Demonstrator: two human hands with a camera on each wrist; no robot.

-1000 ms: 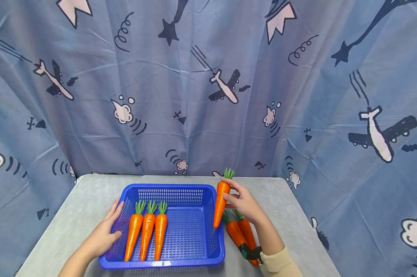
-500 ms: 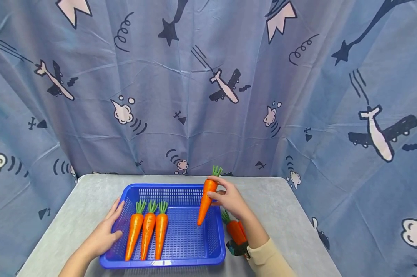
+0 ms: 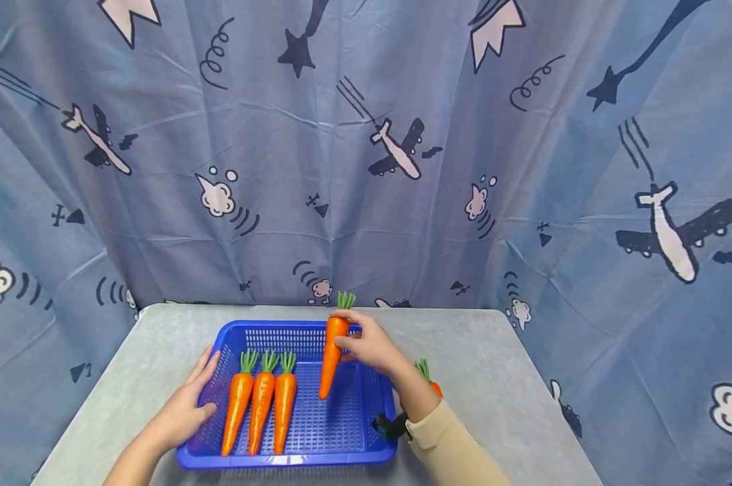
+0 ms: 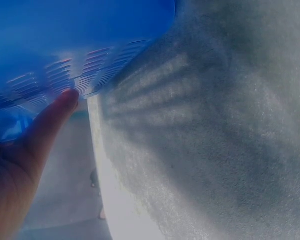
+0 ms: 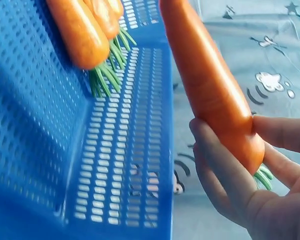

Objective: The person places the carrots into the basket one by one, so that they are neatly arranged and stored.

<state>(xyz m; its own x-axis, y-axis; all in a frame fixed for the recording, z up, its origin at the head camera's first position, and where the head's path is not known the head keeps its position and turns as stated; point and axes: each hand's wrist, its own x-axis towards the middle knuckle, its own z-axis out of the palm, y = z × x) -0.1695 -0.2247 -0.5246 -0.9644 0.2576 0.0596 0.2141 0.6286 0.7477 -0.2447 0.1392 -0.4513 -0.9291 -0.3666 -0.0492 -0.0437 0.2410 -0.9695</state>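
My right hand [image 3: 368, 343] pinches an orange carrot [image 3: 333, 351] near its green top. It hangs tip down above the right-centre part of a blue plastic basket [image 3: 280, 462]. In the right wrist view, thumb and fingers close around the thick end of this carrot [image 5: 217, 85]. Three more carrots lie side by side in the left half of the basket; the rightmost carrot [image 3: 285, 405] is fully visible. My left hand [image 3: 182, 408] rests against the basket's left side with fingers extended. The left wrist view shows its thumb [image 4: 52, 120] at the slotted wall.
Beyond the basket's right side, more carrot [image 3: 436, 388] shows on the grey table [image 3: 499, 385], mostly covered by my right forearm. A dark band [image 3: 392, 426] circles the right wrist. A patterned blue curtain [image 3: 293, 223] hangs behind the table.
My right hand has carried the carrot leftward, from the basket's right rim to over its inside. The left hand and the three carrots inside have stayed in place.
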